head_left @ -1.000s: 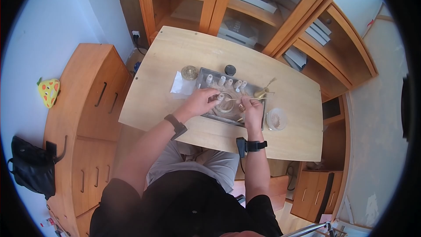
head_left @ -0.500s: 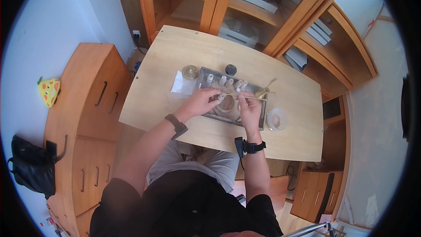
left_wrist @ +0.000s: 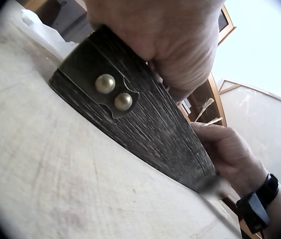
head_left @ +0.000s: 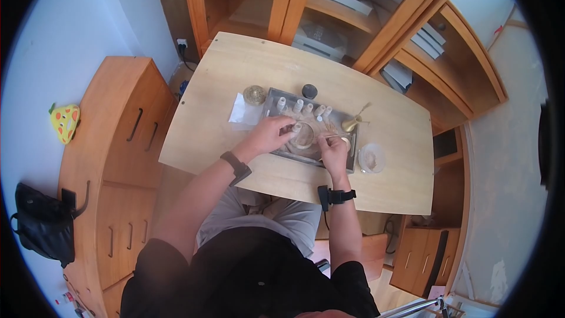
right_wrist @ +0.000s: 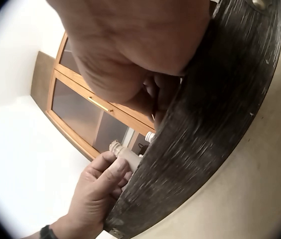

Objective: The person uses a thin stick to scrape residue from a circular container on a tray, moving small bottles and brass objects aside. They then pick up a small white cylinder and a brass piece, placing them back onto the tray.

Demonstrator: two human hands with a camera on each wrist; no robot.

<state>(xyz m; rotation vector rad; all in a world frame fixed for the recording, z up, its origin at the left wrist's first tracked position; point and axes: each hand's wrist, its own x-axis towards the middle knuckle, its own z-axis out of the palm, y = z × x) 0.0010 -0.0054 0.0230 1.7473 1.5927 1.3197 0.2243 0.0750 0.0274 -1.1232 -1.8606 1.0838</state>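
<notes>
Over the left part of a dark wooden tray [head_left: 312,165], my left hand [head_left: 268,135] grips a small pale vial [head_left: 297,129] between thumb and fingers. The right wrist view shows this vial [right_wrist: 129,157] tilted, its ridged neck above the fingertips. My right hand [head_left: 335,156], over the tray's right part, pinches a thin brass spoon [head_left: 330,136]. The spoon's far end is hard to make out now. Between the hands a pale ring [head_left: 303,146] lies in the dusty tray. In the wrist views the tray's side [left_wrist: 155,129] hides much of what lies inside.
Several pale vials [head_left: 298,106] stand along the tray's back. A brass vase [head_left: 349,124] with thin tools stands at its right. Beyond are a clear bowl of powder [head_left: 372,159], a black round lid [head_left: 309,90], an ornate brass pot [head_left: 255,95] and white paper [head_left: 242,112].
My right hand brought the spoon from over the ring up to the vial's mouth, then back away to the right and slightly down. My left hand has kept the vial nearly in place.
</notes>
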